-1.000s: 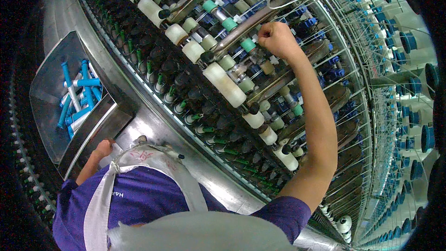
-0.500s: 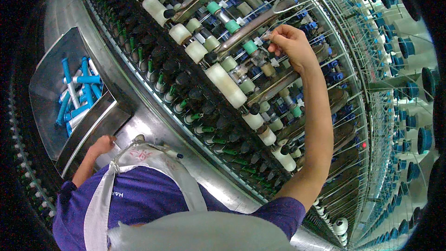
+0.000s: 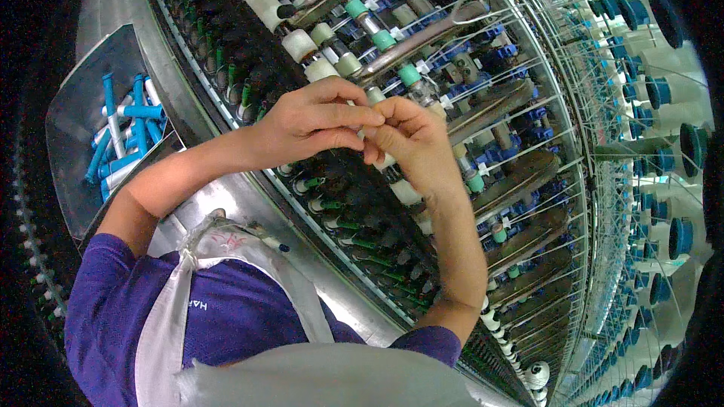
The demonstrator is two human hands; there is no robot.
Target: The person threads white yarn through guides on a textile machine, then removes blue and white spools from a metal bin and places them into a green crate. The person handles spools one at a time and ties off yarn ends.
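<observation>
My left hand (image 3: 320,122) and my right hand (image 3: 409,139) meet in front of the spinning machine's rollers, fingertips touching. Both hands are closed in a pinch. Whatever lies between the fingers is too small or hidden to make out. Just beyond them are green-ended rollers (image 3: 409,75) and a pale roller (image 3: 299,45). Part of the pale roller row is covered by my hands. Below my wrists runs a row of dark spindles with green bobbins (image 3: 308,185).
At the left, a metal bin (image 3: 79,113) holds several blue and white tubes (image 3: 136,136). Brown drafting arms (image 3: 411,49) slant across the machine. Thin metal rods and large yarn packages with blue cores (image 3: 681,237) line the right. A metal ledge (image 3: 332,286) runs beside my apron (image 3: 162,332).
My left hand has risen from beside the bin to the rollers. My right hand has drawn back toward me from the green-ended roller, and the two now meet.
</observation>
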